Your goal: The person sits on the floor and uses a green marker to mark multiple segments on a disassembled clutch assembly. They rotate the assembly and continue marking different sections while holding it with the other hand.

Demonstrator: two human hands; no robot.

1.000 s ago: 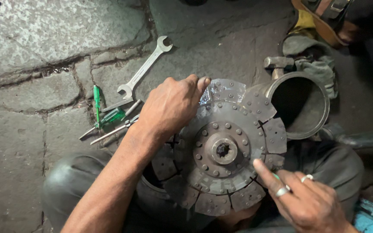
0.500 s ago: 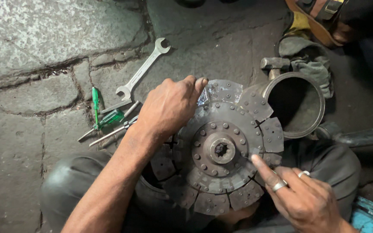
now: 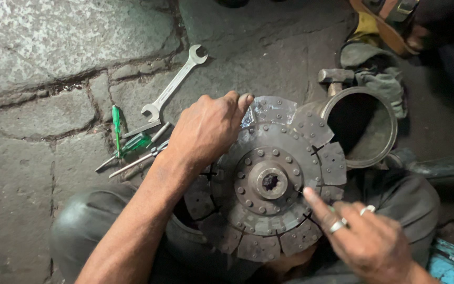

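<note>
Clutch disc (image 3: 269, 181) rests on the person's lap, just left of a metal ring (image 3: 366, 126). Left hand (image 3: 206, 129) is spread flat, pressing the disc's upper-left edge; right hand (image 3: 366, 242) points a finger at its lower-right. Spanner (image 3: 174, 84) lies upper-left of the disc.

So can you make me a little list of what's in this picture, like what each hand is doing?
Main thing: round grey metal clutch disc with riveted pads, on the person's lap
Left hand: resting flat on the disc's upper left edge
Right hand: finger touching the disc's lower right
On the stone floor: silver open-ended spanner, green-handled screwdriver
Beside the disc: wide metal ring
</note>
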